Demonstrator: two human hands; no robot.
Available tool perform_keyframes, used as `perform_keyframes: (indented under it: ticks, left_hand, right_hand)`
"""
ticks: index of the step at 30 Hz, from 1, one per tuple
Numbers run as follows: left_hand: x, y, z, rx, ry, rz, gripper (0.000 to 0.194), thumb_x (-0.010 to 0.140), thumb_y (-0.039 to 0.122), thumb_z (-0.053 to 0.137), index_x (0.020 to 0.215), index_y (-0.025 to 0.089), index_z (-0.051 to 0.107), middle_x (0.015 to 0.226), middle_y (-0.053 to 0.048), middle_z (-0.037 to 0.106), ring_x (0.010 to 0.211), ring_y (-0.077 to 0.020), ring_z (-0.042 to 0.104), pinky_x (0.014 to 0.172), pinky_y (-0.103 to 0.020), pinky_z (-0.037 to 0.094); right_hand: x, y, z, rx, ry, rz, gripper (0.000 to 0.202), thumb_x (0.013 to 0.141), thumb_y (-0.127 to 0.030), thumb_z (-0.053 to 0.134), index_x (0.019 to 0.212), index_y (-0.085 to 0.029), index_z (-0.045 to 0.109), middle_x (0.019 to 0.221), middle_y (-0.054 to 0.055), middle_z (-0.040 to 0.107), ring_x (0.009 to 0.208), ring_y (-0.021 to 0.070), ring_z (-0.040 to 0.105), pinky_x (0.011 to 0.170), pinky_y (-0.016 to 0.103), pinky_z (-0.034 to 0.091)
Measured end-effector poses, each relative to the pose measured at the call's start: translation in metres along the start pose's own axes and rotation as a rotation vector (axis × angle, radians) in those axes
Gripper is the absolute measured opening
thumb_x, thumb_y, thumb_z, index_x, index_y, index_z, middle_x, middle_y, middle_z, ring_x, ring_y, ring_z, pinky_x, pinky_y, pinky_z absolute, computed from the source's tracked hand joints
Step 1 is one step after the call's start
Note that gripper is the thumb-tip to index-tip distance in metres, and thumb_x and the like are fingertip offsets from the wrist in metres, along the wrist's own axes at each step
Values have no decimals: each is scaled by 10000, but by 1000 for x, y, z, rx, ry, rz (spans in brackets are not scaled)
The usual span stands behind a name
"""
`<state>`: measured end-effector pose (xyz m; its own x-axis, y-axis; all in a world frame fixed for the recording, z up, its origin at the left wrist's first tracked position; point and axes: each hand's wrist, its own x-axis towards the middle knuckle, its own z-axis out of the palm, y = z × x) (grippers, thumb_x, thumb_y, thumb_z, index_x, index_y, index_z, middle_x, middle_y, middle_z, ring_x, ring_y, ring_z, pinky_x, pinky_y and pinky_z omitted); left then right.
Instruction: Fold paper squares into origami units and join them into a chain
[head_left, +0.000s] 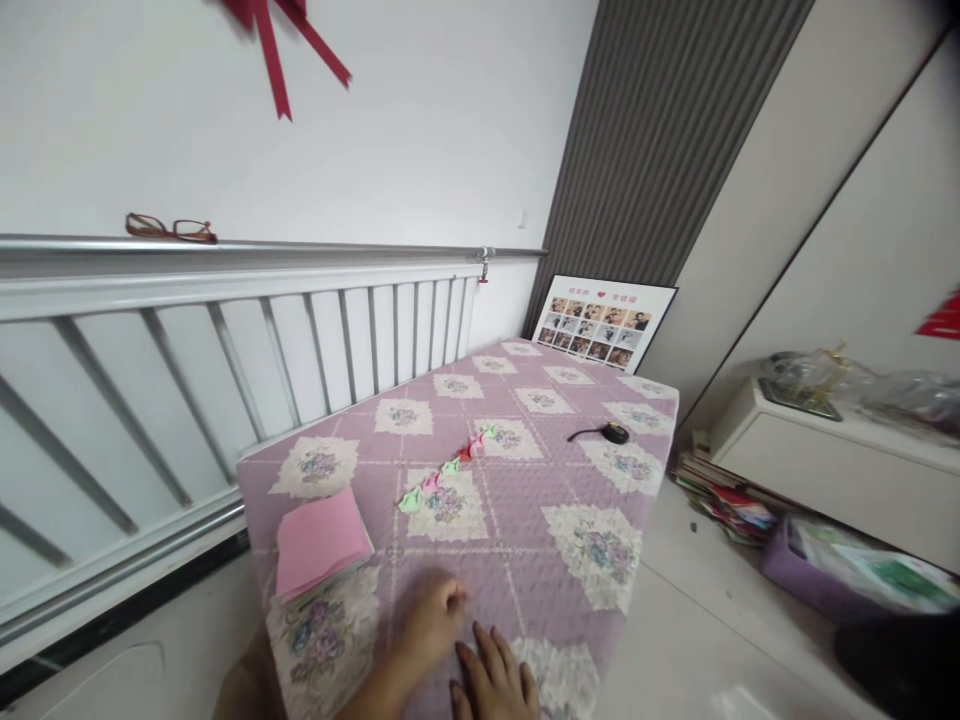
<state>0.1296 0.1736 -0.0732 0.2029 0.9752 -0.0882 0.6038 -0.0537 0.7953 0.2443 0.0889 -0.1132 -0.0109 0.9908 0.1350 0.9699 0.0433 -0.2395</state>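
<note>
My left hand, slightly blurred, is curled into a loose fist over the near part of the table; I see nothing in it. Beside it, my right hand lies on the tablecloth with its fingers stretched out and holds nothing. To the left of my hands is a stack of square paper with a pink sheet on top. Beyond them runs a slanting row of small folded paper pieces, among them a green one, a pink one and a red one.
A black tape measure with a strap lies at the table's right side. A photo board leans at the far end. White railing borders the left, with glasses on its ledge. A purple bin stands on the right.
</note>
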Motion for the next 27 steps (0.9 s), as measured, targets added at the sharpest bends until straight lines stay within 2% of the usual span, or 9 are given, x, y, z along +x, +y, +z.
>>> perform_keyframes:
  ticks: [2,3,4,6,10,13,15,19,27]
  left_hand:
    - [-34,-15,-10,-120,-88,21,242,812,136,449,919,182,662,907,-5,701,866,-135,627,795,-217,452]
    - [-48,-23,-19,-127,-88,27,234,805,137,453,903,183,660,885,-7,698,853,-142,627,787,-226,459]
    - [-60,-32,-32,-116,-45,40,234,803,139,453,902,188,659,881,-11,694,854,-150,626,790,-239,463]
    - [-74,-49,-66,14,154,86,212,797,140,454,850,193,652,878,-29,682,878,-176,612,834,-286,457]
    - [-71,-77,-143,340,457,61,222,841,187,453,948,193,647,997,-75,657,1006,-231,571,957,-388,410]
    - [-57,-85,-176,521,476,12,299,834,209,504,1114,186,608,1172,-97,599,1141,-252,504,1018,-397,368]
    - [-48,-86,-183,592,401,-1,364,828,238,541,1187,180,569,1259,-106,553,1221,-260,442,1059,-397,322]
    - [-36,-85,-181,604,344,-1,378,830,275,561,1194,174,560,1285,-101,544,1227,-257,431,1058,-385,310]
    - [-29,-90,-174,559,358,-18,180,874,215,477,953,182,635,1021,-75,652,1005,-204,568,923,-316,407]
  right_hand:
    - [1,1,-5,14,-4,-26,386,785,-343,545,1160,-370,634,1369,12,520,1266,332,462,986,591,351]
    - [0,2,-7,26,-13,-40,377,807,-373,527,1170,-371,628,1375,14,516,1268,325,459,988,580,353]
    - [0,3,-8,38,-26,-65,365,830,-406,505,1172,-371,627,1373,14,519,1267,318,460,989,570,355]
    - [-1,3,-8,37,-9,-77,363,854,-420,467,1174,-363,628,1369,17,525,1276,316,447,996,576,340]
    - [0,3,-6,22,33,-90,386,847,-441,457,1179,-343,630,1360,31,533,1281,319,435,1002,578,322]
    - [2,3,-3,12,39,-101,393,842,-446,450,1175,-341,632,1353,29,539,1275,314,439,1000,568,326]
    - [4,3,-3,0,36,-103,397,842,-448,442,1172,-339,635,1351,25,541,1274,309,440,996,558,332]
    - [5,2,-4,-23,37,-97,407,845,-459,424,1165,-332,641,1347,24,544,1272,305,442,994,550,328]
    - [4,-1,-7,-15,34,-88,411,843,-468,415,1158,-334,642,1346,18,546,1273,297,439,999,540,317]
